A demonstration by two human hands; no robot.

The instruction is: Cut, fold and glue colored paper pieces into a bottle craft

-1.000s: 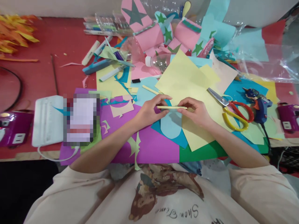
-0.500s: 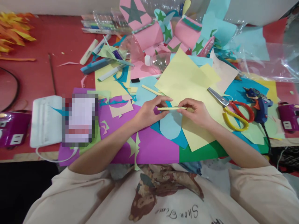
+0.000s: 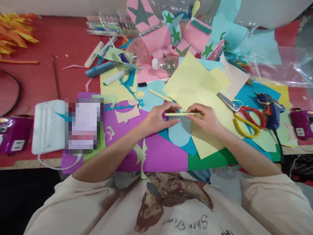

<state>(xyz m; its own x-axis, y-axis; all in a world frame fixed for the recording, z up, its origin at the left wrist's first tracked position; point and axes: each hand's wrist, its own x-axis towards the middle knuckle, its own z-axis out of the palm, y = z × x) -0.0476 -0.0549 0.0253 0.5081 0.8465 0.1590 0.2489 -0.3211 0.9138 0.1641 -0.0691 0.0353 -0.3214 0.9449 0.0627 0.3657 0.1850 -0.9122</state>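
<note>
A narrow pale-yellow folded paper strip lies level between my hands, seen almost edge-on. My right hand is closed, pinching its right end between thumb and fingers. Around the strip's left end, my left hand is open, thumb below and fingers above with gaps between. Beneath the hands are a light-blue rounded paper piece and large yellow paper sheets. Scissors with red and yellow handles lie right of my right hand. Another thin yellow strip rests just beyond my left hand.
A blue glue gun with a cord lies at the right. To the left are a phone and a white box-like device. Markers, a plastic bottle and pink star-decorated paper pieces fill the back.
My left thumb has dropped slightly, widening its gap from the strip. My right hand keeps its pinch, and the strip stays nearly where it was.
</note>
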